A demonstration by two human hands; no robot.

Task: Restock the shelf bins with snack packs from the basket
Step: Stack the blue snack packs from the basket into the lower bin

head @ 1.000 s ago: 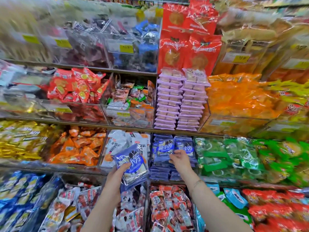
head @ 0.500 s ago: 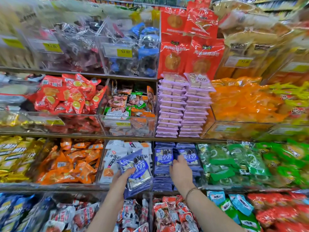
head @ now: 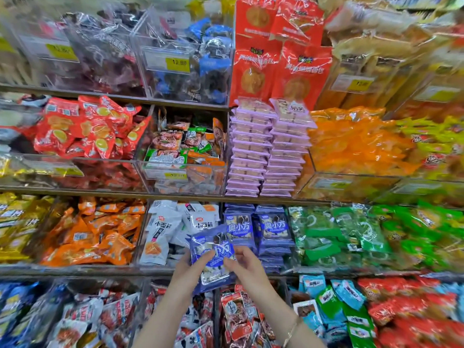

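Note:
A small stack of purple-blue snack packs is held in front of the third shelf. My left hand grips its left edge and my right hand pinches its right edge. Just behind and to the right, two neat piles of the same purple-blue packs fill a shelf bin. The basket is out of view.
White packs fill the bin left of the purple-blue piles, green packs the bin to the right. Lilac trays are stacked one shelf above. Red and blue packs lie in the lowest bins under my arms.
My right hand has left the shelved purple-blue piles and come down and left onto the held stack. The stack now sits lower, between both hands.

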